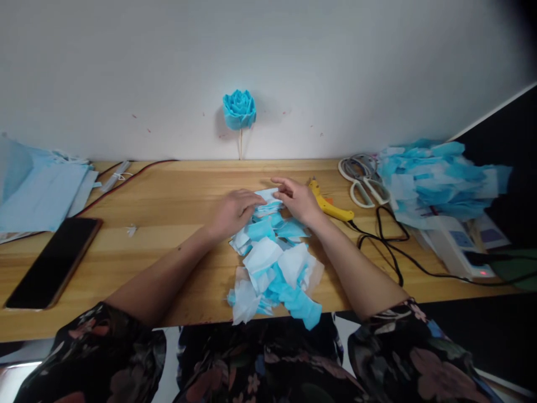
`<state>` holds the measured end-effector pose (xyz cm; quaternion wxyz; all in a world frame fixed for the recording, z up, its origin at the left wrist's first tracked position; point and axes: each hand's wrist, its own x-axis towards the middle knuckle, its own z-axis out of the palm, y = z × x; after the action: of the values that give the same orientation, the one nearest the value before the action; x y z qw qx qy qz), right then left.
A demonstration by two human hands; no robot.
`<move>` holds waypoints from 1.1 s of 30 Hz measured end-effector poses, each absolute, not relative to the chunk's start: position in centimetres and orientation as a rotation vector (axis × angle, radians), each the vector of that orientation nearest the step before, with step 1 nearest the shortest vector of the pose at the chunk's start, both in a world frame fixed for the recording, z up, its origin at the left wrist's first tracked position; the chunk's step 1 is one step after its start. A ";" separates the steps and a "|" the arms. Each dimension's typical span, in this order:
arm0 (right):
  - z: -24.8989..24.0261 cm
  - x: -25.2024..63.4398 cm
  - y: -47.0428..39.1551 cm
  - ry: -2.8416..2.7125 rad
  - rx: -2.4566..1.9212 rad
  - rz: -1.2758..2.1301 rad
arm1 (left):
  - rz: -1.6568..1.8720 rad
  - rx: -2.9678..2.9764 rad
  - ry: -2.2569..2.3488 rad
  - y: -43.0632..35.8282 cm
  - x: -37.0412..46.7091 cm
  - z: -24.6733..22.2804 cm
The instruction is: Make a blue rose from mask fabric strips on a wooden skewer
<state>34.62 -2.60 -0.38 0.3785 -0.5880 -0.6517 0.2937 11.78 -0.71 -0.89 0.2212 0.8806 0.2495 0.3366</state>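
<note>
A paper piece (268, 197) is pinched flat between left hand (232, 212) and right hand (298, 200) atop the scrap pile (272, 263), kept within reach.

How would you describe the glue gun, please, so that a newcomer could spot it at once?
Start at the long wooden table against the white wall. Just beyond the person's right hand, and left of the scissors, lies the glue gun, with a black cord trailing from it. It is the only yellow thing among blue and white scraps.
</note>
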 end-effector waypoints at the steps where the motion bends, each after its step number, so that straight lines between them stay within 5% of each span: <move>1: -0.2 34.6 -2.7 -1.701 -1.513 0.700 | 0.890 2.484 0.679 -0.6 11.7 -1.0; 7: 1.6 34.4 -3.8 -1.859 -1.408 0.376 | 0.750 2.634 0.638 -0.5 11.6 -1.0; 21: 1.6 34.4 -4.0 -2.410 -1.506 0.367 | 0.704 2.488 0.900 -0.8 11.6 -0.9; 33: 5.4 35.0 -5.6 -1.988 -1.380 0.481 | 0.712 2.579 0.840 -0.4 11.3 -1.1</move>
<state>35.03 -5.63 5.45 0.3306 -0.5279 -0.7604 0.1840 11.30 -0.35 -1.06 0.1677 0.9066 0.2953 0.2503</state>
